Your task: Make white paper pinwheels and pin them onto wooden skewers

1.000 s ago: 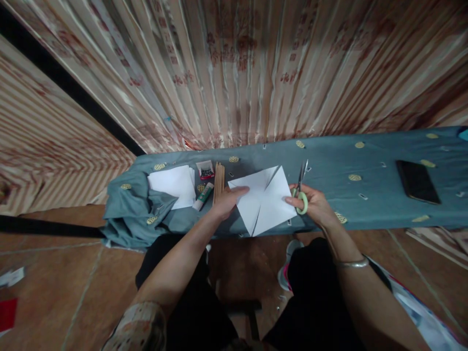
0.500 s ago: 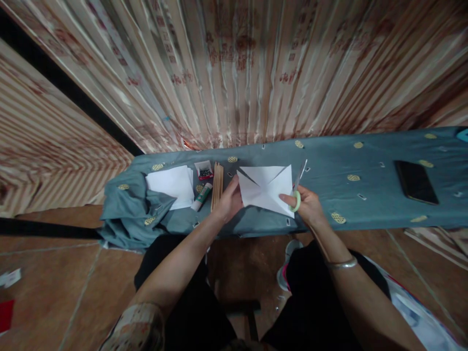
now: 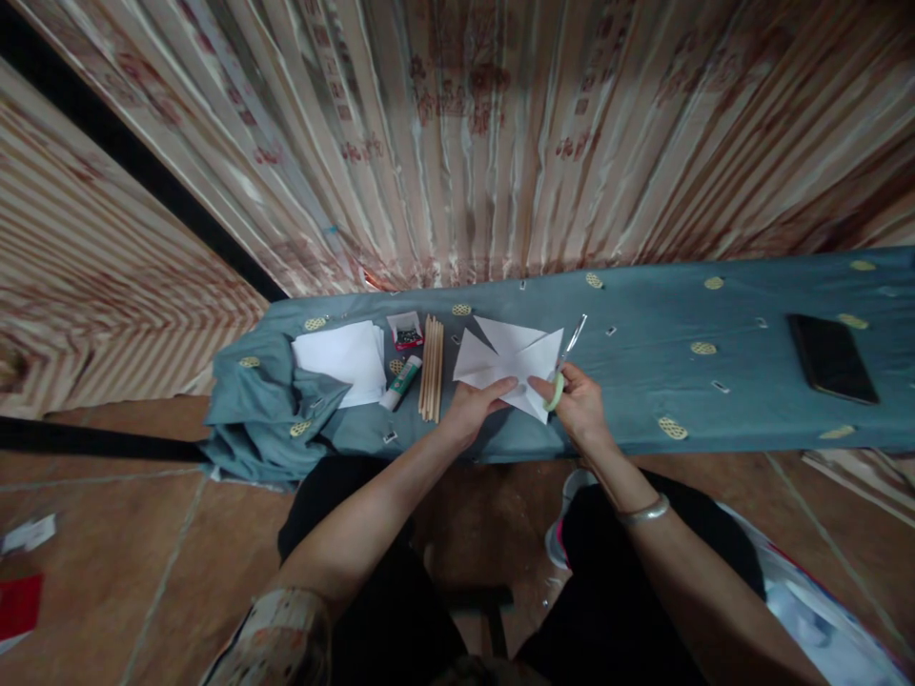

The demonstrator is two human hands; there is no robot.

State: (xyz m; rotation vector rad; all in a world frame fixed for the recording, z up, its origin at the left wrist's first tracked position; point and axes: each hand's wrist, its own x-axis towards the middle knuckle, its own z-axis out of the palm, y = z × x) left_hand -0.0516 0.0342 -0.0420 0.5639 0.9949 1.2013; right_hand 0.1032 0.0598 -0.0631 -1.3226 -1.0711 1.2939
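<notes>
Slit sheet: A sheet of white paper [image 3: 516, 360], slit inward from its corners, is held between two hands over the near side of the table [image 3: 643, 357], its flaps buckling into a loose star.
Left hand: The left hand [image 3: 473, 410] pinches the sheet's near side, thumb on top; the fingers beneath are hidden from where I stand.
Right hand: Nearly closed, the right hand [image 3: 580, 405] holds green-handled scissors [image 3: 557, 391], blades pointing away, while its thumb presses the paper.
Just changed: Half a second ago the left hand gripped the sheet's left edge; now the paper has turned and both thumbs sit close together.
What it signals: With the blades clear of the slits, this looks like turning and handling rather than cutting.
Left of the sheet: Wooden sticks [image 3: 431, 370], a glue stick [image 3: 401, 383], a small box [image 3: 405, 331] and a paper stack [image 3: 343, 357].
Far right: A dark phone [image 3: 833, 358] rests well apart.
</notes>
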